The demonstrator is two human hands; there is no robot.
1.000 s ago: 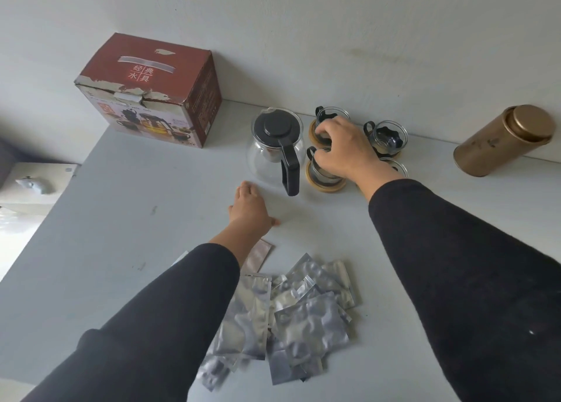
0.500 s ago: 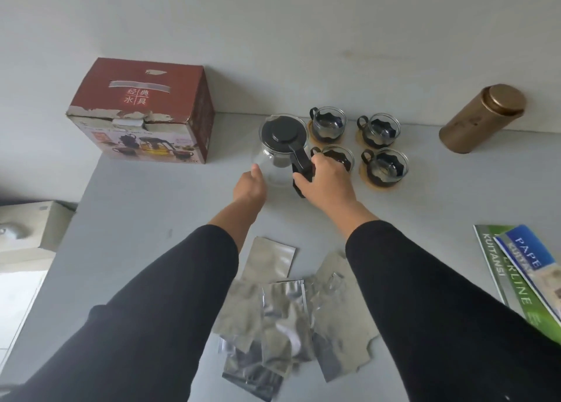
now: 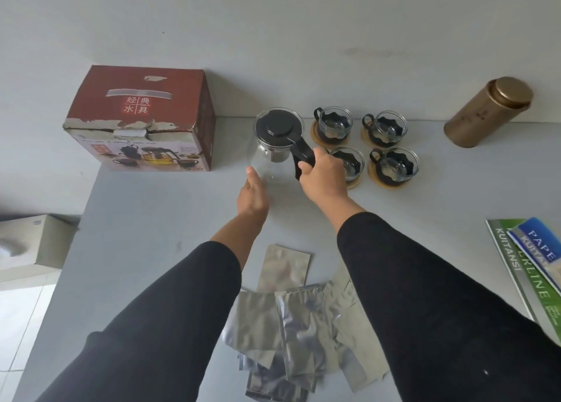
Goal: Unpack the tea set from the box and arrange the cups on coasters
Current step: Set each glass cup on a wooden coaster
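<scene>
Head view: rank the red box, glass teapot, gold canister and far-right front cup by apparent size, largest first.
1. red box
2. glass teapot
3. gold canister, close to the teapot, so that order is unsure
4. far-right front cup

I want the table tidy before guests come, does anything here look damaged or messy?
The red box has a torn, ragged top front edge with white cardboard showing. Silver foil packets lie in a loose overlapping heap at the near edge. The four cups sit upright on coasters.
</scene>
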